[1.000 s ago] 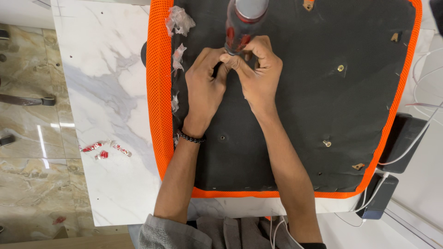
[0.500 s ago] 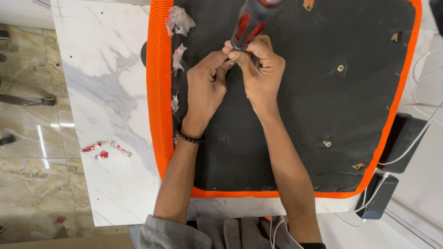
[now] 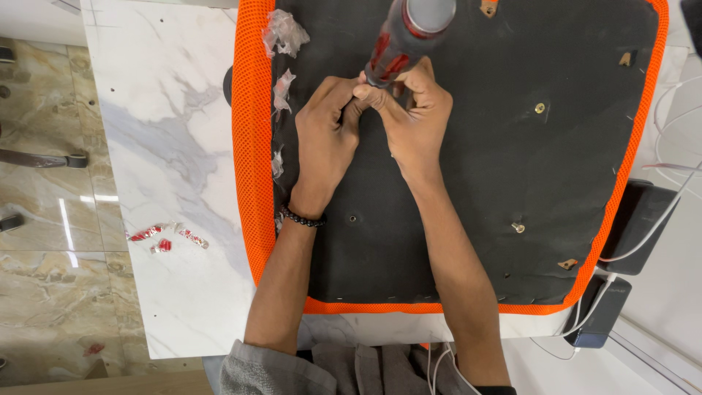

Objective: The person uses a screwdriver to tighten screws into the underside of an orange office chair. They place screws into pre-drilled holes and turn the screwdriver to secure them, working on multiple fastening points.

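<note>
An upturned chair seat (image 3: 512, 161), black underneath with an orange mesh edge, lies on a white marble table (image 3: 168, 146). Both my hands meet near its upper middle. My right hand (image 3: 413, 117) is wrapped around the lower part of a screwdriver (image 3: 402, 36) with a red and black handle that stands upright toward the camera. My left hand (image 3: 325, 139), with a bead bracelet at the wrist, presses against the right hand at the tool's shaft. The tip is hidden by my fingers.
Brass screws and inserts (image 3: 540, 108) dot the seat's underside. Torn clear plastic scraps (image 3: 284, 33) lie along the left orange edge. Small red wrappers (image 3: 164, 238) sit on the table at left. Black power adapters with white cables (image 3: 636, 219) lie at right.
The screwdriver handle has tilted a little and shifted slightly right; both hands stay clasped at its base in almost the same spot.
</note>
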